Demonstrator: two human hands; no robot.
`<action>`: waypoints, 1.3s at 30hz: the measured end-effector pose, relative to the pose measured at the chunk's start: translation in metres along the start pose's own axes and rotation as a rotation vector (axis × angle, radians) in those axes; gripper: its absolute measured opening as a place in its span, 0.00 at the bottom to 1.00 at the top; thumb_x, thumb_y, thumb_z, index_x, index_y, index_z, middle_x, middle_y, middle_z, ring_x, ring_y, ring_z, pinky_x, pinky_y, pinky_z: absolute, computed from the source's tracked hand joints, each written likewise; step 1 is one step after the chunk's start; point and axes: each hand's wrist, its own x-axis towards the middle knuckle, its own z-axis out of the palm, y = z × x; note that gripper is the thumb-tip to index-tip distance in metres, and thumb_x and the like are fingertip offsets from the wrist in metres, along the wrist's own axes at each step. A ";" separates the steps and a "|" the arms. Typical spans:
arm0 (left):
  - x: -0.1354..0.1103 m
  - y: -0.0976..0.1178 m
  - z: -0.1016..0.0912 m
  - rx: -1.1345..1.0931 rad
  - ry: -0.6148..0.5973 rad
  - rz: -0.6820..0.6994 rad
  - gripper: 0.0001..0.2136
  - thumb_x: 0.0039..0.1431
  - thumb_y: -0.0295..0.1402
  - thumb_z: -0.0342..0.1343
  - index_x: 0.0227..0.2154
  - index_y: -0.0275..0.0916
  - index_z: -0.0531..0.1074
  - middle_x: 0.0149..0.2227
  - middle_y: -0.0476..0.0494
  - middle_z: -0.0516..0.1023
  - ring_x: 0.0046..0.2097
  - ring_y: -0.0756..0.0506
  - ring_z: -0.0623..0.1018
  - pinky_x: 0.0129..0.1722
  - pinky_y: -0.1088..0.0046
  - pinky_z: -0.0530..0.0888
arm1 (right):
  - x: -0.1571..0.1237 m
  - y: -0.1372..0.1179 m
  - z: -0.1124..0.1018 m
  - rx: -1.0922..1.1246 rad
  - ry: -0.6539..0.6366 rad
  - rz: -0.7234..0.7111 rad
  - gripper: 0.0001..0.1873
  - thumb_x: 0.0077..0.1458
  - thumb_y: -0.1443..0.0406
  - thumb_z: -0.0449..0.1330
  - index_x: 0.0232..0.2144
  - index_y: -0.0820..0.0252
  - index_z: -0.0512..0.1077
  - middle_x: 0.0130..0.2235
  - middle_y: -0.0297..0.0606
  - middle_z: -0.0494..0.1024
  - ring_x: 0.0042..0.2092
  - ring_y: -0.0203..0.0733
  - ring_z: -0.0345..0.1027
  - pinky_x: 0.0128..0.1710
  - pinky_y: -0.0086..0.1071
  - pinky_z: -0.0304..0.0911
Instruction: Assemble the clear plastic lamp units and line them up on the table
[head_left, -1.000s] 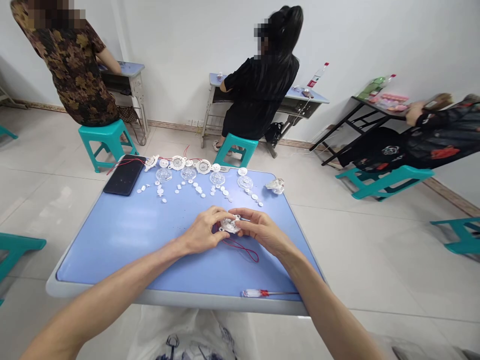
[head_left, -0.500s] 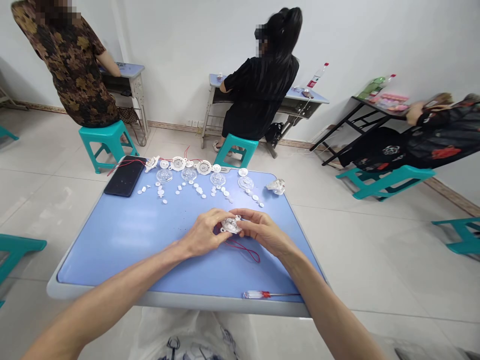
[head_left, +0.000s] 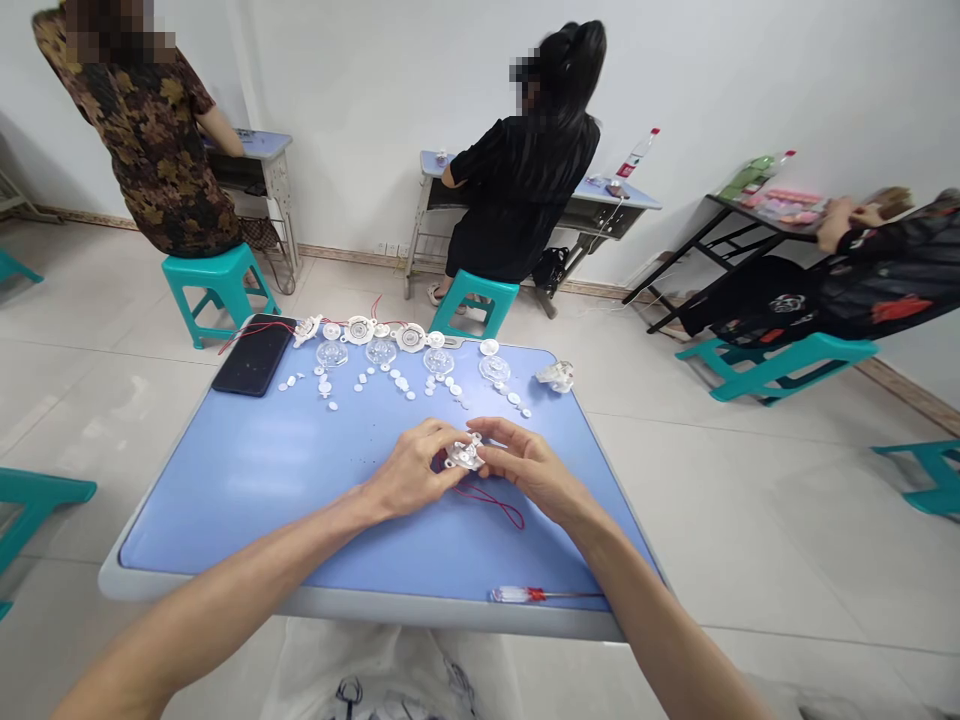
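Note:
Above the blue desk, my left hand (head_left: 418, 466) grips the edge of a small white round plastic casing (head_left: 465, 456) with ear-like loops and clear or shiny parts on top. The fingers of my right hand (head_left: 529, 462) curl around its right side, with the thumb against it. A red cord (head_left: 499, 503) loops out below the casing onto the desk. Exact fingertip contacts and the small inner parts are too fine to make out. Beyond my hands lie clear round covers (head_left: 439, 361), white casings (head_left: 359, 331) and several small white gears (head_left: 397, 380).
A screwdriver (head_left: 525, 595) lies along the desk's (head_left: 247, 540) front edge, beside my right forearm. At the back left is a black phone (head_left: 255, 357) with red cord across it. A white assembled piece (head_left: 555, 376) sits at the back right. Other people sit at desks ahead on green stools (head_left: 480, 300).
The casing's top looks different, with more small parts showing between my fingers. My right fingers have loosened slightly. The whole view has shifted a little; the desk items stay put.

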 end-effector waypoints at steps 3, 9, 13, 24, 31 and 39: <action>0.000 0.000 0.000 0.010 -0.007 -0.006 0.15 0.54 0.24 0.60 0.46 0.38 0.74 0.44 0.42 0.77 0.44 0.45 0.77 0.45 0.69 0.74 | -0.003 0.000 0.002 -0.082 0.028 -0.028 0.23 0.50 0.55 0.66 0.46 0.55 0.69 0.41 0.36 0.75 0.32 0.34 0.69 0.38 0.35 0.68; 0.000 0.001 0.000 0.010 -0.011 -0.030 0.15 0.54 0.25 0.60 0.46 0.38 0.74 0.44 0.43 0.76 0.44 0.46 0.76 0.46 0.69 0.73 | -0.009 0.001 0.008 -0.408 0.240 -0.316 0.14 0.54 0.56 0.63 0.39 0.56 0.71 0.43 0.40 0.72 0.38 0.39 0.70 0.34 0.34 0.70; 0.001 0.001 -0.001 0.019 -0.022 -0.033 0.15 0.54 0.24 0.59 0.46 0.39 0.73 0.42 0.44 0.76 0.43 0.46 0.75 0.45 0.69 0.73 | -0.013 0.003 0.014 -0.716 0.339 -0.581 0.06 0.56 0.60 0.62 0.33 0.56 0.74 0.43 0.42 0.71 0.41 0.43 0.69 0.34 0.36 0.70; 0.000 0.001 0.000 0.035 -0.046 -0.016 0.17 0.53 0.22 0.56 0.46 0.39 0.72 0.44 0.43 0.73 0.43 0.46 0.75 0.45 0.70 0.72 | -0.016 0.003 0.026 -1.035 0.365 -0.749 0.04 0.57 0.65 0.62 0.36 0.55 0.76 0.37 0.39 0.75 0.39 0.43 0.68 0.37 0.39 0.67; 0.001 0.001 0.000 0.033 -0.055 -0.007 0.16 0.53 0.21 0.55 0.46 0.39 0.72 0.43 0.44 0.73 0.42 0.47 0.75 0.45 0.70 0.72 | -0.017 0.003 0.027 -1.048 0.365 -0.724 0.04 0.58 0.64 0.61 0.35 0.55 0.76 0.36 0.38 0.76 0.39 0.42 0.68 0.38 0.38 0.66; 0.000 -0.001 0.000 0.032 -0.059 -0.001 0.16 0.54 0.22 0.55 0.46 0.39 0.72 0.44 0.43 0.73 0.43 0.47 0.75 0.45 0.70 0.73 | -0.017 0.002 0.028 -1.017 0.355 -0.701 0.04 0.59 0.64 0.60 0.35 0.54 0.76 0.35 0.38 0.77 0.38 0.43 0.68 0.37 0.38 0.67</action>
